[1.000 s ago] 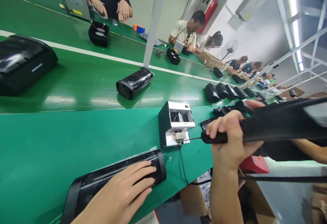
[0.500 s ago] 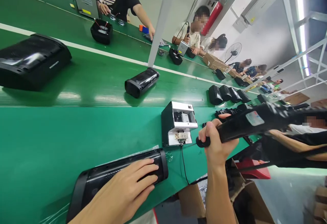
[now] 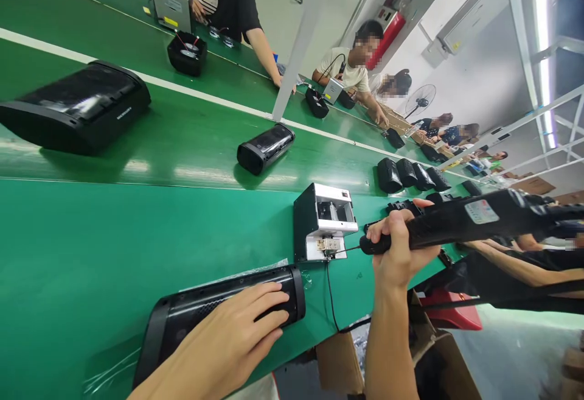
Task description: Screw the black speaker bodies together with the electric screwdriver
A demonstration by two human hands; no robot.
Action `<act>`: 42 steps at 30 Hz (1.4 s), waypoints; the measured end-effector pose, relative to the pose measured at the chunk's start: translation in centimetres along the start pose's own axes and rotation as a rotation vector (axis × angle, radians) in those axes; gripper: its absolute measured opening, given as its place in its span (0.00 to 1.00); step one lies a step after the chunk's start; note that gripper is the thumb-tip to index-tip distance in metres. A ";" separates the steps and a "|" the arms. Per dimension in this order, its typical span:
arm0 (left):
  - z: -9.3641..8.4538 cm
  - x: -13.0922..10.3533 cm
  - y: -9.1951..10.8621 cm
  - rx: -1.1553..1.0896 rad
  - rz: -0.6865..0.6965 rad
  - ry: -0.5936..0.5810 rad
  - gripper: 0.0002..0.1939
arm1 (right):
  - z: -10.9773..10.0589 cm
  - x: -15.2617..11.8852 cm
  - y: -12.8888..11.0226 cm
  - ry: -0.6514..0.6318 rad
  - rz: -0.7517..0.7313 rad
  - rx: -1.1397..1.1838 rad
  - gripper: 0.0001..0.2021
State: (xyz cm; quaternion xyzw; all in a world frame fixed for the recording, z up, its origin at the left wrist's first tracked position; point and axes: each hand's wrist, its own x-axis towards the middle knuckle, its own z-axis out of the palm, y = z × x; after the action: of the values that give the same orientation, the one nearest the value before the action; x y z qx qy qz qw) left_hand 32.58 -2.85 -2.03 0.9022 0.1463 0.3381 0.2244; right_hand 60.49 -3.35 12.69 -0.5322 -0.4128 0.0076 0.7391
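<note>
My left hand [image 3: 237, 327] lies with spread fingers on top of a long black speaker housing [image 3: 182, 318] at the front of the green table. Clear plastic film shows along the housing's edges. My right hand [image 3: 401, 248] is wrapped round a black electric screwdriver [image 3: 456, 222], held nearly level. Its thin bit points left and reaches the metal outlet at the front of a black and white screw feeder [image 3: 325, 223]. Whether a screw sits on the bit is too small to tell.
Black housings [image 3: 266, 147] stand on the green conveyor [image 3: 201, 168] beyond the table, with a large one [image 3: 82, 108] at left. A white post [image 3: 301, 41] rises behind. Open cardboard boxes [image 3: 340, 360] are below the front edge. Several people sit opposite; a person's arm [image 3: 515, 263] is at right.
The screwdriver has come more level, its bit now at the feeder's outlet. Housings on the conveyor appear shifted slightly right. A person opposite has stretched an arm out. My left hand stays on the housing.
</note>
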 end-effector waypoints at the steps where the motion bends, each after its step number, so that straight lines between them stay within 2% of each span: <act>1: 0.0 -0.1 0.0 -0.001 -0.002 -0.007 0.19 | 0.0 -0.1 0.0 -0.005 -0.008 0.005 0.20; 7: -0.3 -0.3 -0.4 0.016 0.006 -0.053 0.18 | 0.6 -0.7 -0.3 -0.017 -0.039 -0.015 0.18; 11: -0.6 -0.1 -0.4 0.037 0.024 -0.061 0.17 | 0.8 -0.8 0.2 -0.059 0.006 -0.007 0.17; 15: -0.6 0.2 -0.3 0.032 0.025 -0.046 0.18 | 0.1 -1.1 0.2 -0.124 0.078 0.010 0.18; 19: -0.4 0.4 -0.1 0.011 0.021 -0.012 0.18 | -0.7 -1.5 -1.2 -0.136 0.132 -0.014 0.16; 25: -0.4 0.3 -0.1 0.009 0.030 -0.022 0.19 | 0.0 -0.4 -3.9 -0.061 -0.014 0.064 0.18; 32: -1.0 0.9 -0.1 -0.034 0.031 -0.026 0.16 | 0.2 0.4 -6.2 -0.028 0.020 0.183 0.18; 34: -1.4 1.0 0.1 -0.039 0.020 -0.039 0.15 | 0.8 -0.1 -6.9 -0.053 0.029 0.225 0.18; 37: -1.6 1.1 0.3 -0.035 0.007 -0.060 0.14 | 2.7 -1.1 -7.6 -0.109 0.050 0.324 0.17; 42: -1.2 0.9 0.5 -0.047 -0.007 -0.058 0.13 | 6.7 -3.5 -6.6 -0.297 0.051 0.411 0.16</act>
State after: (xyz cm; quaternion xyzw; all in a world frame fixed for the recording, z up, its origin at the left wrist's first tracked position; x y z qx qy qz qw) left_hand 32.46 -2.54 -0.45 0.9056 0.1348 0.3144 0.2507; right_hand 51.25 -2.59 16.48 -0.3742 -0.4928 0.1881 0.7627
